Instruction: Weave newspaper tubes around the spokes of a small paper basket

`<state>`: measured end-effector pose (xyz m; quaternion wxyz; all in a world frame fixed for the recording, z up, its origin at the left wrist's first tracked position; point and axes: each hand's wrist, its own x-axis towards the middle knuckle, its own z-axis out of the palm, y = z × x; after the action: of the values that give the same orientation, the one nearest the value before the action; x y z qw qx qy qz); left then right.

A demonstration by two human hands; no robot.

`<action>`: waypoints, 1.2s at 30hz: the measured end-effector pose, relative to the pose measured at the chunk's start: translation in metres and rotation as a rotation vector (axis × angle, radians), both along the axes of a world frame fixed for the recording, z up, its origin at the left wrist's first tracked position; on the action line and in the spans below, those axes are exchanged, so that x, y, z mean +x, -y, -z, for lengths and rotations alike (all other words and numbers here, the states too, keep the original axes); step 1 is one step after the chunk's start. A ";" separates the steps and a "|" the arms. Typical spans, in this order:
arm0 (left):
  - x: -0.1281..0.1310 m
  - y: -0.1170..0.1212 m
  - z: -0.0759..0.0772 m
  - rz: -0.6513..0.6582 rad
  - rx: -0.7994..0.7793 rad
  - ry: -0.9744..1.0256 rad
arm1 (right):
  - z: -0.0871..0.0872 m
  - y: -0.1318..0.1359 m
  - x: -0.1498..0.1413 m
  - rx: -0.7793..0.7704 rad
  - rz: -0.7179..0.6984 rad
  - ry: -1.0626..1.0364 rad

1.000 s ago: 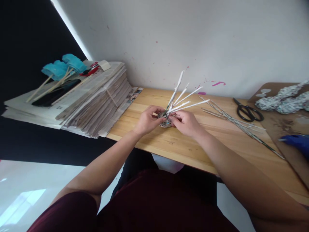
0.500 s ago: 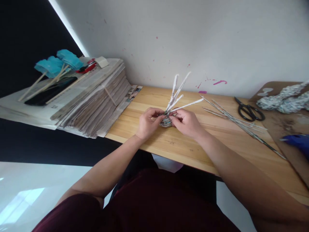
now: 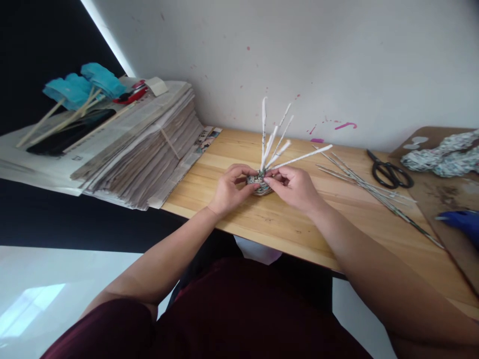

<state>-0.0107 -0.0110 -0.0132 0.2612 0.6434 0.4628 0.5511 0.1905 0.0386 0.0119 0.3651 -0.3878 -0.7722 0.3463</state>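
Observation:
A small round weave of rolled paper (image 3: 261, 189) rests on the wooden table between my hands. Several white paper tubes (image 3: 271, 142) rise from it and fan out toward the wall. My left hand (image 3: 234, 187) grips the weave's left side, thumb in front and fingers behind. On the right side, my right hand (image 3: 292, 184) pinches at the base of the tubes with thumb and forefinger. Fingers cover part of the weave, so the exact strand under the right fingertips cannot be made out.
Loose thin paper tubes (image 3: 366, 184) lie right of my hands, near black scissors (image 3: 389, 172). A braided paper bundle (image 3: 439, 154) and a blue tool (image 3: 462, 222) are at far right. On the left stands a tall newspaper stack (image 3: 149, 144) with blue paper flowers (image 3: 84, 89) on top.
The tubes now spread wider, with more of them separately visible. The weave sits flatter and shows more of its top. The view has shifted slightly.

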 end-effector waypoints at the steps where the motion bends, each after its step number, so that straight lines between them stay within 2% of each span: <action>1: 0.000 0.000 0.000 -0.005 0.008 -0.014 | 0.000 0.000 -0.001 -0.005 0.003 -0.012; 6: 0.000 -0.001 -0.003 -0.005 0.006 -0.032 | 0.003 0.001 -0.005 -0.041 0.048 -0.045; 13: 0.002 -0.003 0.001 0.019 -0.075 0.127 | -0.001 0.006 -0.003 -0.011 0.043 -0.015; 25: 0.006 -0.002 -0.002 -0.089 0.027 -0.037 | 0.001 -0.001 0.000 -0.060 -0.040 -0.029; 30: 0.007 -0.002 -0.004 -0.050 -0.031 0.021 | 0.001 0.002 -0.002 -0.085 -0.059 -0.046; 36: 0.005 -0.003 -0.005 -0.009 -0.044 -0.020 | 0.001 0.001 -0.001 -0.178 -0.093 -0.065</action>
<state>-0.0061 -0.0082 -0.0079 0.2681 0.6407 0.4802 0.5357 0.1893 0.0373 0.0112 0.3377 -0.3708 -0.7432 0.4428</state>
